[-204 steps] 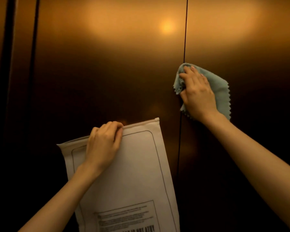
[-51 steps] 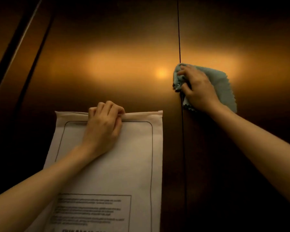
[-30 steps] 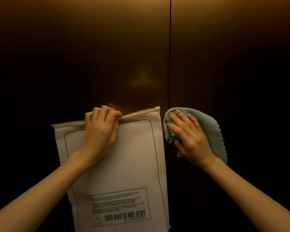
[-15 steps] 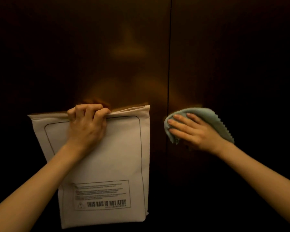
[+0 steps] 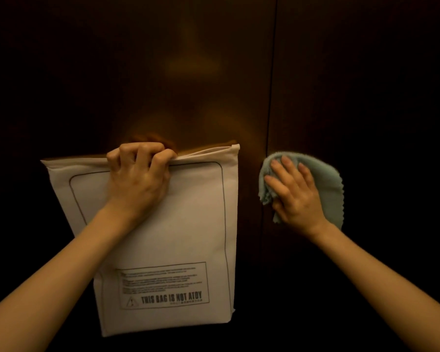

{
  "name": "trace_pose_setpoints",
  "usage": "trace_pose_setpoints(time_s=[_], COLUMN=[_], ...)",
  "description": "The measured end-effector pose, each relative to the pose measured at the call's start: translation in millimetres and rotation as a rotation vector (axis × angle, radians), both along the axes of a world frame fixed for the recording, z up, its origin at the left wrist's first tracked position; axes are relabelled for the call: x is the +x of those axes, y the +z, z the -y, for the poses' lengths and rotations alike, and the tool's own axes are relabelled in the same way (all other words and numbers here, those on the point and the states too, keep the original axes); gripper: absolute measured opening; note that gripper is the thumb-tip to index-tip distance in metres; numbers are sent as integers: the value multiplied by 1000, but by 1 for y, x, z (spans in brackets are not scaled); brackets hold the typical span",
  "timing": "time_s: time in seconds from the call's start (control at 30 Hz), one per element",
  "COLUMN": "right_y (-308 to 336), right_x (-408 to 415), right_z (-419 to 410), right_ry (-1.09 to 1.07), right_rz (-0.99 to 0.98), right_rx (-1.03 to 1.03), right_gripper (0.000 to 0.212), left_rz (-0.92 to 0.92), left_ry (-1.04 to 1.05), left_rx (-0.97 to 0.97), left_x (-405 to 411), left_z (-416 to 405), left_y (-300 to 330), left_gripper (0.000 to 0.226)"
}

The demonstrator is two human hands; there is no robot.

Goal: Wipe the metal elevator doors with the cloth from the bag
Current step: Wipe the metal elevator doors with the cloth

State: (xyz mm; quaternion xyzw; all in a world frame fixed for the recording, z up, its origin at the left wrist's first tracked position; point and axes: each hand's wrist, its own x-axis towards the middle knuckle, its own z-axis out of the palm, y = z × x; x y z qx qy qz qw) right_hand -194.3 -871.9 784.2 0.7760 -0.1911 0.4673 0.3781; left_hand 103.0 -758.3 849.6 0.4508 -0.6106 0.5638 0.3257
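The dark bronze metal elevator doors (image 5: 188, 72) fill the head view, with their centre seam (image 5: 271, 85) running top to bottom. My right hand (image 5: 294, 196) lies flat with fingers spread on a pale green cloth (image 5: 327, 184) with a zigzag edge, pressing it to the right door just beside the seam. My left hand (image 5: 137, 179) grips the top edge of a white plastic bag (image 5: 178, 237), which hangs flat in front of the left door. A printed warning box shows near the bag's bottom.
A faint warm reflection (image 5: 191, 64) glows on the left door above the bag. The rest of both doors is very dark and nothing else shows.
Over the last second my right hand and the cloth stayed low by the seam, and my fingers turned from pointing left to pointing up. Earlier they were higher up. The bag hangs more upright.
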Motion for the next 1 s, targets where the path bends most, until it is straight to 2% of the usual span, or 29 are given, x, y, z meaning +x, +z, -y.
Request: trace_pose_setpoints(time_s=[0.07,0.17,0.23,0.3,0.4,0.5,0.73,0.87,1.0], right_y=[-47,-114,-142,-150,-129,-80,42,28,-46], right_x=[0,-15,-32,-47,-54,-49,-10,5,-7], right_z=[-5,-12,-15,-17,-16,-17,-17,-23,-26], right_ry=[-45,-137,-210,-253,-255,-228,-90,-7,-85], right_rz=[-58,-276,-455,-611,-696,-579,-63,78,-117], right_rx=[57,84,54,31,-18,-31,55,145,146], right_gripper=[36,38,58,70,63,56,47,46,48], left_rz=[1,4,-2,-6,-10,-20,-23,-7,-9], left_ry=[3,-5,-9,0,10,11,5,1,-6], left_rx=[2,5,6,12,20,28,20,4,1], left_x=[1,1,0,-1,-1,-2,-4,-3,-4], left_z=[0,0,-1,-3,-3,-4,-4,-4,-4], left_y=[-1,-3,-3,-3,-4,-4,-4,-3,-2], left_gripper=[20,20,20,19,19,19,20,21,21])
